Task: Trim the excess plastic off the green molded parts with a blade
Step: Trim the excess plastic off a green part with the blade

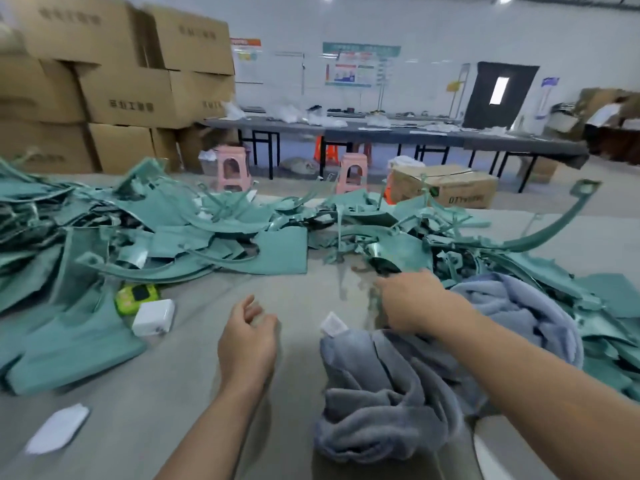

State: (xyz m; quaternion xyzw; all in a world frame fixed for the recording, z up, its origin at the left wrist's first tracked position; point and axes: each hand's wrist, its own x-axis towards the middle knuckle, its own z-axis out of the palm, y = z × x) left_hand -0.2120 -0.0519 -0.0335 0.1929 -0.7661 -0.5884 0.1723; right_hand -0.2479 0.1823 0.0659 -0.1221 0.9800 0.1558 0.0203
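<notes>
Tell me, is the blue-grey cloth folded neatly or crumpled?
Crumpled. The blue-grey cloth lies in a loose, bunched heap with irregular creases and no flat layers, beside the green parts.

The grey cloth-covered counter (194, 393) carries a sprawling heap of green molded plastic parts (207, 233), a crumpled blue-grey fleece cloth (388, 393), a white rectangular block (153, 317) beside a lime-green gadget (136, 297), and a white paper slip (57, 429).
</notes>
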